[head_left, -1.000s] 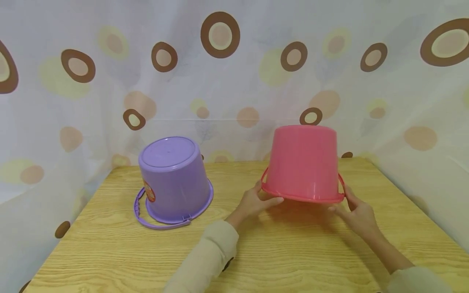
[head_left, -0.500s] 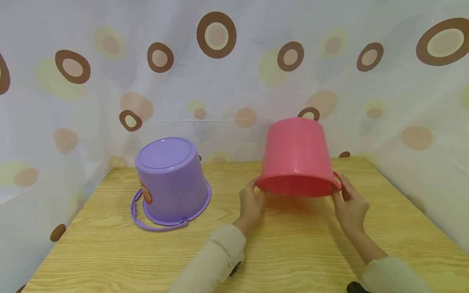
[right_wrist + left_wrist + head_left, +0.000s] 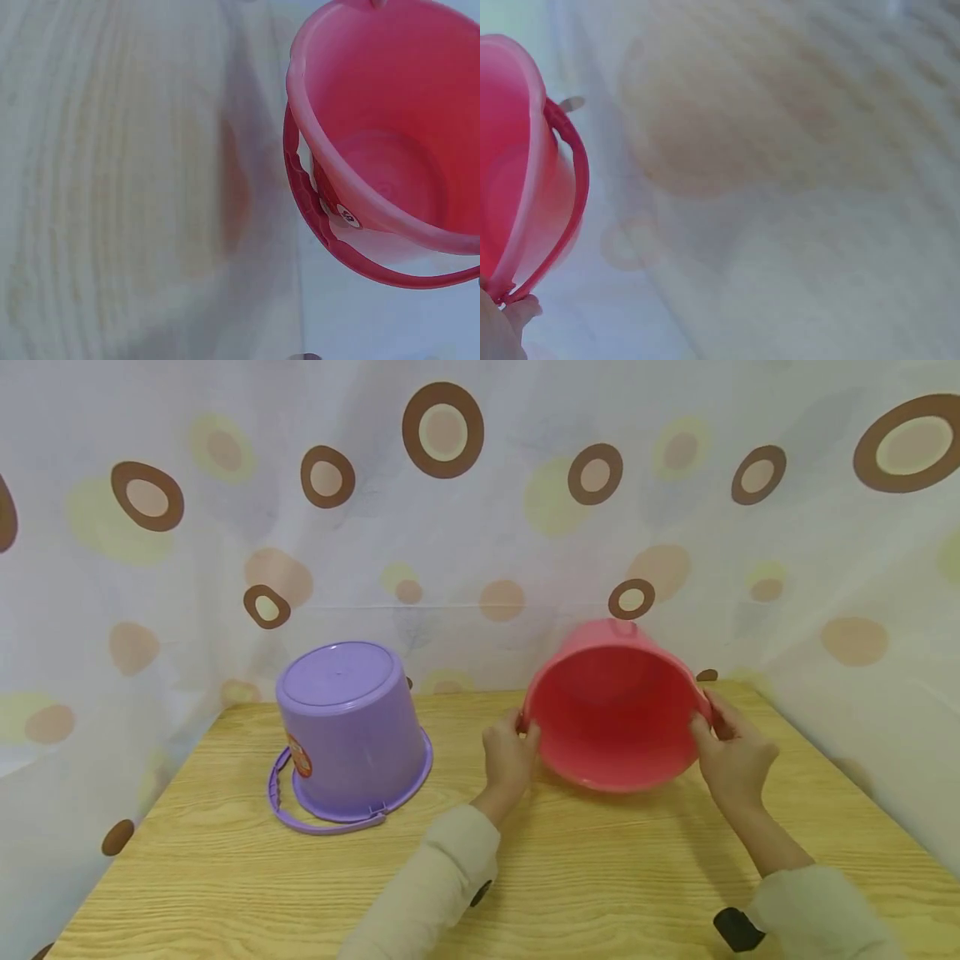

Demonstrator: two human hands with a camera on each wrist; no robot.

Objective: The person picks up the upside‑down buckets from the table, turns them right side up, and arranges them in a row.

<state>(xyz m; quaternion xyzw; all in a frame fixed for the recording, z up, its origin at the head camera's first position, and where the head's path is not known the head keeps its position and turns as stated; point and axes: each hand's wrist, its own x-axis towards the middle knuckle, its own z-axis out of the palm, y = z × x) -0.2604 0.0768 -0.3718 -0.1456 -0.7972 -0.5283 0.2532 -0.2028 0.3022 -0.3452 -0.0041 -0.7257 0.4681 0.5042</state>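
Between both hands is a pink plastic bucket (image 3: 615,718), lying tipped so that its mouth faces me and its base points toward the back wall. My left hand (image 3: 508,760) pinches the rim at the left side, thumb toward the inside. At the right side of the rim, my right hand (image 3: 737,760) grips in the same way. In the left wrist view, the bucket's red handle (image 3: 577,172) hangs along the outer wall, close to the fingers. The right wrist view shows the bucket's inside (image 3: 390,150) and a small label (image 3: 347,216) under the handle.
A purple bucket (image 3: 360,743) stands upside down on the left of the wooden table (image 3: 300,893), its handle (image 3: 322,828) resting on the tabletop. A patterned curtain (image 3: 480,527) surrounds the table at the back and sides.
The pink bucket has turned from upside down to lying with its mouth toward me. Both hands have shifted their hold on the rim along with it. The purple bucket has stayed put.
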